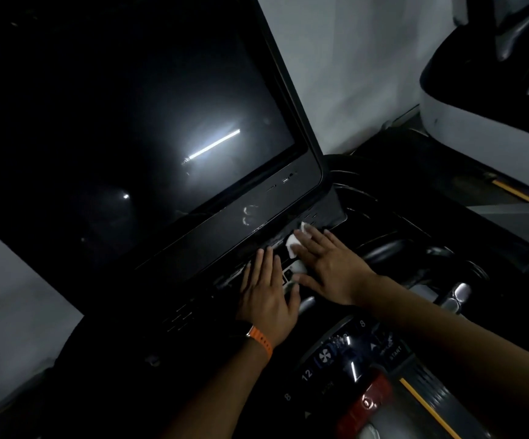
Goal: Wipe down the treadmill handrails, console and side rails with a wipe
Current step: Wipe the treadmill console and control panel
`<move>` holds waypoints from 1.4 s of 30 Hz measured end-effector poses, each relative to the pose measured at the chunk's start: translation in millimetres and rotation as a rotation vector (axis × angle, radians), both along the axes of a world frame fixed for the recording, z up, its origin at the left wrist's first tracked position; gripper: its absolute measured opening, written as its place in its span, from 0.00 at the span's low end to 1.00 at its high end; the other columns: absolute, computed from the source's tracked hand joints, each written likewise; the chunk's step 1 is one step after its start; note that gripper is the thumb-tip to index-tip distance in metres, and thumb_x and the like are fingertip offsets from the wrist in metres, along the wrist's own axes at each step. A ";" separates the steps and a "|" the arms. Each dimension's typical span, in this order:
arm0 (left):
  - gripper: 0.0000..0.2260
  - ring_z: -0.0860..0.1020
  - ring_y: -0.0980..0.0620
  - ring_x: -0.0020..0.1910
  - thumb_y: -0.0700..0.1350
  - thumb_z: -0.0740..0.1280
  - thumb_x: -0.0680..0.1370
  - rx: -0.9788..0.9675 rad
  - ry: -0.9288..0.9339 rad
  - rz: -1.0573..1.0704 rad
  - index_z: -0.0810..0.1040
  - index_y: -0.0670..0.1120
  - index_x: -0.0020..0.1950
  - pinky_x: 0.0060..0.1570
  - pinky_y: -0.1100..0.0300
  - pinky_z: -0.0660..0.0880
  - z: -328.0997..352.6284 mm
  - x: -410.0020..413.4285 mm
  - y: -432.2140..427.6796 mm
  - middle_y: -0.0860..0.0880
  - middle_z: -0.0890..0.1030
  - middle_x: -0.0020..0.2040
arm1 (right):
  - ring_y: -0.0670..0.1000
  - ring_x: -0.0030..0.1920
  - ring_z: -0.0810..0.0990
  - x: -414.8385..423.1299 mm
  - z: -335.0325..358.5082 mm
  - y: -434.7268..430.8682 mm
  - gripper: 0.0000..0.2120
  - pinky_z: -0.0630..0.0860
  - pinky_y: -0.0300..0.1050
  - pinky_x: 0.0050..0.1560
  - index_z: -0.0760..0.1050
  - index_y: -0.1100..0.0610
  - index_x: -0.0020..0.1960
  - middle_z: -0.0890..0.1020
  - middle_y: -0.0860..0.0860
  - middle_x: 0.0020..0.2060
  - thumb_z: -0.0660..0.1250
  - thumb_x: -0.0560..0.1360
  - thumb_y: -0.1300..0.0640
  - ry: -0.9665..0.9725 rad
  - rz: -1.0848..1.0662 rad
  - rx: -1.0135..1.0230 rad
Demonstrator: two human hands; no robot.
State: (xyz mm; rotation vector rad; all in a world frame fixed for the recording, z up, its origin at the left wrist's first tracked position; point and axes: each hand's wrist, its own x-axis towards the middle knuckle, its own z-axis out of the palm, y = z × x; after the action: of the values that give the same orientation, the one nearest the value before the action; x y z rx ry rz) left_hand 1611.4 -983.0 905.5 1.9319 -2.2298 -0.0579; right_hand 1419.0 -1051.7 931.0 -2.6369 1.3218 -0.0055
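Dim light covers the console, where the flat right hand presses the wipe under the lower right corner of the screen, the left hand resting flat and empty beside it; best sweep evenly along that ledge.

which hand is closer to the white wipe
Right. The right hand lies flat on the wipe, pressing it to the console; the left hand rests on the console just left of it.

Left hand flat, right hand flat (both palm-down)
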 end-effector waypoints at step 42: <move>0.31 0.52 0.48 0.83 0.59 0.52 0.83 -0.033 -0.007 0.016 0.67 0.40 0.79 0.80 0.49 0.54 -2.1 -2.7 -1.2 0.44 0.59 0.83 | 0.51 0.83 0.38 -41.7 -14.0 -45.6 0.45 0.43 0.52 0.84 0.38 0.55 0.85 0.38 0.52 0.83 0.37 0.79 0.27 -0.184 -0.355 0.173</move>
State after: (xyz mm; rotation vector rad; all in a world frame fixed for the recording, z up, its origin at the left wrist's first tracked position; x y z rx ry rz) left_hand 1608.6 -984.1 903.4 1.9362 -2.2051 -0.0117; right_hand 1377.2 -1097.3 917.0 -2.1743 1.6221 -0.1717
